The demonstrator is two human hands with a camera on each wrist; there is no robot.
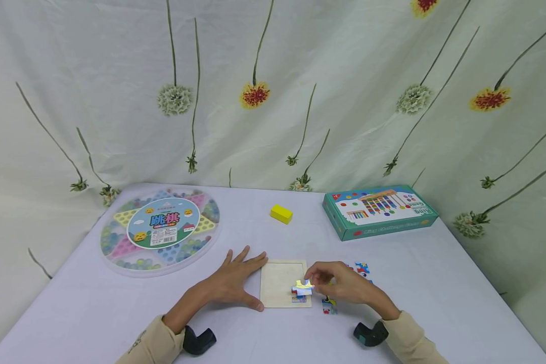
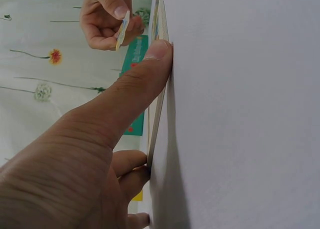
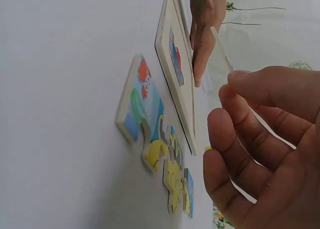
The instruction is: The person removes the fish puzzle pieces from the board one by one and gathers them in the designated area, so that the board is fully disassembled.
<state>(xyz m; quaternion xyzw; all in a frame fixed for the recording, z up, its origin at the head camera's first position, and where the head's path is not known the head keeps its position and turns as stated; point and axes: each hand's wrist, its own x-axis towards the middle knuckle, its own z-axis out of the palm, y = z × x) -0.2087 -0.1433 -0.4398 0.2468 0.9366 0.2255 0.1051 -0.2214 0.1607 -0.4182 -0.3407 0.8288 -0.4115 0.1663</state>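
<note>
A square wooden puzzle board (image 1: 275,285) lies flat on the table. My left hand (image 1: 234,278) rests at its left side with fingers spread, the thumb and fingers touching the board's edge. Between thumb and fingertips, my right hand (image 1: 338,283) pinches a puzzle piece (image 1: 304,289) above the board's right part; the left wrist view shows this piece (image 2: 123,30) raised and tilted. One printed piece (image 3: 176,59) sits inside the frame, at the lower right corner in the head view. Several loose puzzle pieces (image 3: 142,104) lie right of the board, partly hidden by my right hand in the head view.
A yellow block (image 1: 281,214) lies behind the board. At the back right is a green game box (image 1: 382,211); a round Chinese checkers set (image 1: 161,230) lies at the left. A floral curtain (image 1: 236,136) hangs behind the table.
</note>
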